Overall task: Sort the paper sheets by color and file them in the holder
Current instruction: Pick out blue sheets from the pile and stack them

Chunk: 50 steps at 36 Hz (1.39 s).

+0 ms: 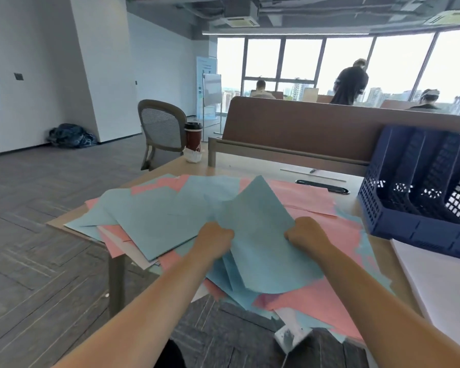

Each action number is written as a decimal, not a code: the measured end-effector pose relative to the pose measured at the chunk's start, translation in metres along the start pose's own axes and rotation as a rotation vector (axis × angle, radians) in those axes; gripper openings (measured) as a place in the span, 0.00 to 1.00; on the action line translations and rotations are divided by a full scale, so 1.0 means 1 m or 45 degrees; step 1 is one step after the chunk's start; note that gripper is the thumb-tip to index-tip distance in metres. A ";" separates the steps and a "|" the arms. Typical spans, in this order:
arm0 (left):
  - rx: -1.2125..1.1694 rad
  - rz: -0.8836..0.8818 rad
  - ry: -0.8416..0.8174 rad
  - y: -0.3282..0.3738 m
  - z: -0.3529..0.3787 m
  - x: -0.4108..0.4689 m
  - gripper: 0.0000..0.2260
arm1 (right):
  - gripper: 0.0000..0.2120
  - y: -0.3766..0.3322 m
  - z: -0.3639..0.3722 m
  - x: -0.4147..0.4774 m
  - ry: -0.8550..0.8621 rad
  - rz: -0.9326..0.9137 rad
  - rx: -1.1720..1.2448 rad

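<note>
A stack of blue sheets (260,235) is lifted at the table's near edge, tilted with one corner pointing away from me. My left hand (215,237) grips its left edge and my right hand (303,235) grips its right edge. Under and around it lie more blue sheets (149,219) to the left and pink sheets (311,200) to the right, mixed in a loose spread. The dark blue holder (398,229), with several upright slots, stands at the right side of the table; the slots I can see hold no paper.
The wooden table (353,187) ends at a brown divider panel (329,126) at the back. A coffee cup (193,136) sits at the far left corner, a grey chair (161,128) behind it. White sheets (441,288) lie at the right. Several people are by the windows.
</note>
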State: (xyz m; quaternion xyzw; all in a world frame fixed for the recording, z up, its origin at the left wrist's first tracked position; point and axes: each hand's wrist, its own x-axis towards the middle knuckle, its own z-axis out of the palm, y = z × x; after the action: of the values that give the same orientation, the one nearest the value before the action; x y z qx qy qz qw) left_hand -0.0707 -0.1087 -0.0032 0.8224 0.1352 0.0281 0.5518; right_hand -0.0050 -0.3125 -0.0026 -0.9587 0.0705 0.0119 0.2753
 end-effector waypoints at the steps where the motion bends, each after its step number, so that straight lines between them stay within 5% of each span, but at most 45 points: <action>1: 0.013 -0.028 0.033 0.000 0.000 0.001 0.12 | 0.13 0.002 0.003 0.002 0.002 0.012 -0.035; 7: -0.177 -0.129 0.153 0.007 0.004 0.002 0.16 | 0.14 0.009 0.007 0.005 0.001 0.043 -0.041; 12: -0.299 -0.219 0.099 0.004 0.007 0.008 0.03 | 0.11 0.013 0.005 0.010 -0.012 0.023 -0.018; 17: -0.323 -0.196 0.032 -0.013 0.011 0.034 0.20 | 0.06 0.016 0.000 0.007 0.039 0.023 0.043; 20: -0.371 -0.155 0.015 0.004 0.011 0.015 0.13 | 0.11 0.020 -0.005 0.002 0.067 0.021 0.130; 24: -0.472 -0.139 0.052 0.011 0.014 0.007 0.16 | 0.05 0.025 -0.016 -0.011 0.126 -0.016 0.242; 30: -0.578 -0.164 -0.054 0.018 0.009 -0.007 0.05 | 0.06 0.020 -0.027 -0.026 0.210 -0.008 0.518; 37: -0.411 0.051 0.034 0.014 -0.026 0.025 0.19 | 0.04 -0.017 -0.012 -0.016 0.058 0.013 0.744; 50: -0.111 0.114 0.165 -0.008 -0.106 0.143 0.09 | 0.05 -0.117 0.066 0.097 0.048 -0.172 0.482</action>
State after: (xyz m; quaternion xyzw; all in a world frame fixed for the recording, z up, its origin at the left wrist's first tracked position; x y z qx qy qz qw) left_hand 0.0444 0.0260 0.0159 0.7993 0.1323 0.1117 0.5755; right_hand 0.1085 -0.1919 -0.0026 -0.8925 0.0121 -0.0381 0.4493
